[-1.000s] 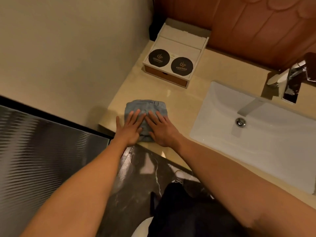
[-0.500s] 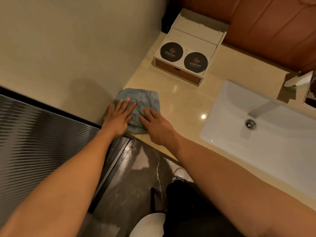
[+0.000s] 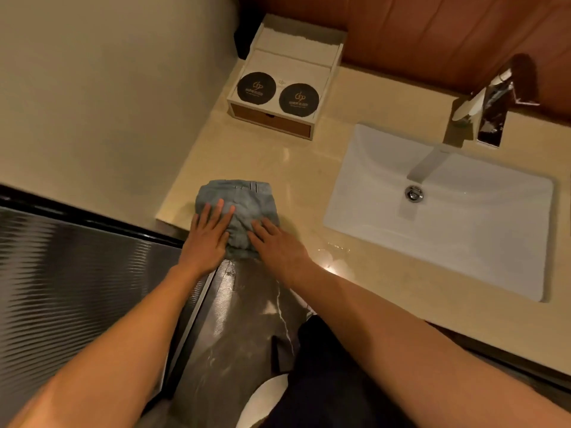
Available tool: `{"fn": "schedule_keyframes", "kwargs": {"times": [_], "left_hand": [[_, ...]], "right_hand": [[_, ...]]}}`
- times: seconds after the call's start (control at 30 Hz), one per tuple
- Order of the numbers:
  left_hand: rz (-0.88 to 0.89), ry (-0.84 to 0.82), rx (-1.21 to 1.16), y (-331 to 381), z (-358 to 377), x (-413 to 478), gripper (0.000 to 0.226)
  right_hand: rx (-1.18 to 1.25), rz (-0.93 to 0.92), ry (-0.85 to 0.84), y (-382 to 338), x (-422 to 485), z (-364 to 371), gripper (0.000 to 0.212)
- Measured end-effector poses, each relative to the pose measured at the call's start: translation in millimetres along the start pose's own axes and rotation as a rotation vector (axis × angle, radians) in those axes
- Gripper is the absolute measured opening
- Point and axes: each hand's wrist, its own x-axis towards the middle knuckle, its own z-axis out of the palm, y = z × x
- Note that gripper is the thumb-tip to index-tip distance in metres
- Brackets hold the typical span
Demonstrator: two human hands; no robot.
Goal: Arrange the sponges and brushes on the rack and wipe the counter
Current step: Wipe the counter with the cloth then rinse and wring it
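Head view: a folded grey-blue cloth [image 3: 244, 205] lies at centre-left of the frame, on the near left corner of the beige stone surface [image 3: 247, 156]. It is roughly square, its slightly longer axis running from the surface's front edge up the frame. Its striped hem is the far edge, facing the top of the frame. Its near edge sits right at the front edge.

Both grips lie flat on the cloth's near half, fingers straight and slightly apart, pressing down rather than clamped on it. The left grip [image 3: 207, 236] points up and slightly right. The right grip [image 3: 275, 242] points up and slightly left, and the two almost meet over the cloth.

A white box [image 3: 296, 50] carrying two black discs [image 3: 256, 88] stands at upper centre, well apart from the cloth. A white rectangular sink [image 3: 463, 242] with a chrome faucet [image 3: 491, 115] fills the right. A beige wall [image 3: 108, 88] is at left, reddish panelling [image 3: 432, 26] along the top, and dark marbled floor [image 3: 241, 319] below.
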Motion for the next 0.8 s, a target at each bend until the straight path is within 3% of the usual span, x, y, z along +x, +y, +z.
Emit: {"fn": "schedule_keyframes", "kwargs": {"times": [0.17, 0.47, 0.57, 0.63, 0.73, 0.8], "left_hand": [[0.081, -0.005, -0.027, 29, 12, -9, 0.063], [0.137, 0.027, -0.187, 132, 39, -41, 0.055], [0.143, 0.034, -0.152, 170, 48, -47, 0.051], [0.093, 0.066, -0.110, 195, 52, -50, 0.043], [0.070, 0.124, -0.072, 226, 55, -50, 0.035], [0.116, 0.148, -0.066, 247, 53, -51, 0.033]], "right_hand": [[-0.008, 0.013, 0.120, 13, -41, 20, 0.052], [-0.119, 0.046, 0.346, 50, -125, 47, 0.008], [-0.150, 0.086, 0.404, 66, -144, 63, 0.023], [-0.127, 0.132, 0.371, 74, -157, 63, 0.010], [-0.018, 0.200, 0.260, 88, -175, 62, 0.028], [0.075, 0.216, 0.268, 98, -192, 62, 0.026]]}}
